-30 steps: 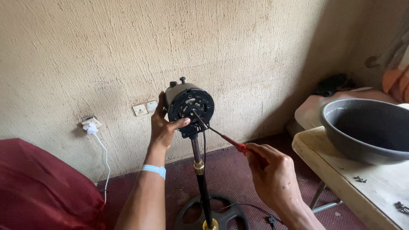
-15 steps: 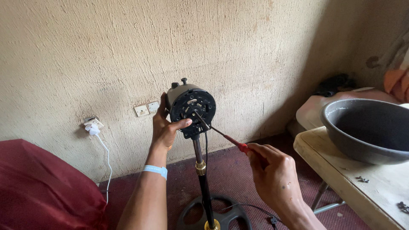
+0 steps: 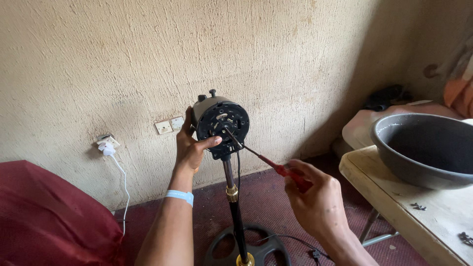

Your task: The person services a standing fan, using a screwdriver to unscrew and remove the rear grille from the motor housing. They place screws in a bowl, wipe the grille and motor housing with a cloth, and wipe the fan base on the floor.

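Head view, looking down at a fan motor on top of a thin pole, out in front of the wall. Gripped on its left side by the left hand, fingers wrapped behind and thumb pressed on the black face. Pinched a red screwdriver in the right hand, fingers closed round the handle, tip poked into the middle of the black face. Could slip off the screw if pushed at a slant, and could poke the left thumb, close by the tip. Could tip the pole over on its round base if pushed too hard. Might lose a tiny screw on the dark red floor if dropped. Might catch the black wire hanging beside the pole. Found no boxes, packs or signs, and no label on the motor. Saw two small pale square plates on the wall just left of the motor, and a white plug lower and further left, with a white cord hanging down. Spotted a big grey bowl on a pale table at the right.
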